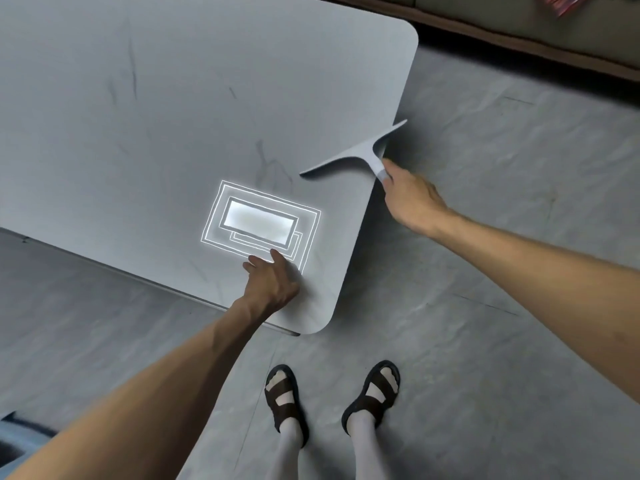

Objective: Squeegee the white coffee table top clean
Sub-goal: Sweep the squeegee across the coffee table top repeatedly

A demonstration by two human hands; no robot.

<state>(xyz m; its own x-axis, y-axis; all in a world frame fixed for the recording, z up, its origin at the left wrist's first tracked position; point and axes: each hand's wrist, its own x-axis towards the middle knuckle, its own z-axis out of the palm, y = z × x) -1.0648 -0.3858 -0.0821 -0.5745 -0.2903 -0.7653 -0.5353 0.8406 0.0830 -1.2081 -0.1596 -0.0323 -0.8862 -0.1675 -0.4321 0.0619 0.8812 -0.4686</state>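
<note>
The white coffee table top (173,116) fills the upper left, with faint dark veins and a bright reflection of a ceiling light near its front right corner. A pale grey squeegee (356,152) lies with its blade across the table's right edge, one end over the floor. My right hand (410,195) grips the squeegee's handle just off that edge. My left hand (272,282) rests flat on the table near the front right corner, fingers spread, beside the reflection.
The grey tiled floor (485,271) surrounds the table on the right and front. My feet in dark sandals (332,396) stand just off the table's corner. A sofa base with a dark wooden edge (519,39) runs along the top right.
</note>
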